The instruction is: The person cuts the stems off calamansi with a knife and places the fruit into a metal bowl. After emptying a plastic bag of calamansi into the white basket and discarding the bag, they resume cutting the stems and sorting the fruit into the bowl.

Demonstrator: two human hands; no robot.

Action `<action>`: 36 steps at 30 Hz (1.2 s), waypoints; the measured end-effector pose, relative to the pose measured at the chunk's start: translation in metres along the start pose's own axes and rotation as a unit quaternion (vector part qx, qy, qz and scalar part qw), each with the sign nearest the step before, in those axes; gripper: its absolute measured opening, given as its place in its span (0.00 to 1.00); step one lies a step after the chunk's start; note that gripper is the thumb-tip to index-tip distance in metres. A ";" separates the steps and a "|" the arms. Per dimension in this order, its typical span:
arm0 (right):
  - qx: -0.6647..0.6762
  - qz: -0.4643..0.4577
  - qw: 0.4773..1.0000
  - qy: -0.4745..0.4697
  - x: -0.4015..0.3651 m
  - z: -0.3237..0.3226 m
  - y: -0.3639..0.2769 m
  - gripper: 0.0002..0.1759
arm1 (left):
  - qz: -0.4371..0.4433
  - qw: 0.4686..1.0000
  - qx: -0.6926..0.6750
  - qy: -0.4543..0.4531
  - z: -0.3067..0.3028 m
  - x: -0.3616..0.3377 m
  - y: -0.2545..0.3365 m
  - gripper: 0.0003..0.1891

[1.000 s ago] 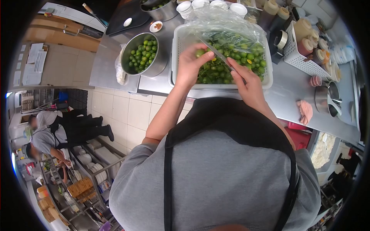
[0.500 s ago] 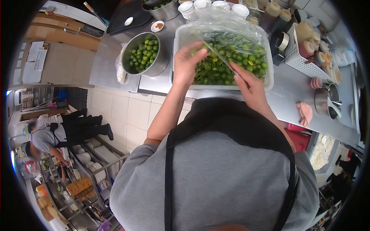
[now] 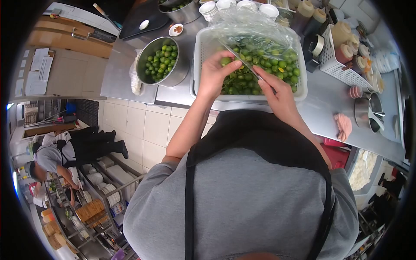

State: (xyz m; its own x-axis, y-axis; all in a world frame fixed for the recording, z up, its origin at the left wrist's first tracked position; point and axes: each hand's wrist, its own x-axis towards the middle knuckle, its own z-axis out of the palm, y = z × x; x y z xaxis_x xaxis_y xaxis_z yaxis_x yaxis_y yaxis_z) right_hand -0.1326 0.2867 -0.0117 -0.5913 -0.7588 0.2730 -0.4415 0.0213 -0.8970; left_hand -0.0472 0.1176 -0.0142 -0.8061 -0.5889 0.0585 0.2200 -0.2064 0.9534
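Note:
My left hand [image 3: 216,76] is closed around a green lime [image 3: 225,61], its thumb on the near side. In my right hand [image 3: 276,89] is a knife [image 3: 242,62], gripped by the handle with the blade pointing up and left, close beside the lime. Both hands hover over a white plastic basket [image 3: 304,86] full of limes [image 3: 277,69] with green leaves and stems among them. Clear plastic wrap [image 3: 255,28] covers the basket's far part.
A steel pot [image 3: 181,69] of limes stands left of the basket on the steel counter [image 3: 119,73]. Small white bowls [image 3: 209,8] are stacked behind. To the right are a white rack [image 3: 336,71] of sauce bottles and a pink cloth [image 3: 343,126]. A co-worker [image 3: 52,156] bends over shelves at left.
The knife and my right hand have shifted slightly left. My left hand has turned a little, and the lime in its fingers now shows more plainly. The co-worker at left has moved slightly.

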 end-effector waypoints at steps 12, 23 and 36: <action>0.000 0.044 0.999 0.016 -0.002 -0.010 0.023 0.18 | 0.145 0.942 0.190 0.234 -0.087 0.033 0.034 0.09; 0.011 0.103 0.993 0.061 -0.004 -0.034 0.043 0.18 | 0.187 0.817 0.540 0.077 -0.079 0.045 0.000 0.06; 0.016 0.088 0.994 0.057 -0.008 -0.031 0.028 0.18 | 0.063 0.864 0.482 -0.132 -0.007 0.054 -0.044 0.13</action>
State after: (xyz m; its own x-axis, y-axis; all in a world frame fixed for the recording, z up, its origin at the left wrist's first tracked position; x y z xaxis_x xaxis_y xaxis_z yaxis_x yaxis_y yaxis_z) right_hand -0.1613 0.3136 -0.0281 -0.7313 -0.6662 0.1459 -0.3025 0.1251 -0.9449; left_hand -0.0967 0.0893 -0.0549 -0.9342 -0.3344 0.1241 -0.1420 0.6679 0.7306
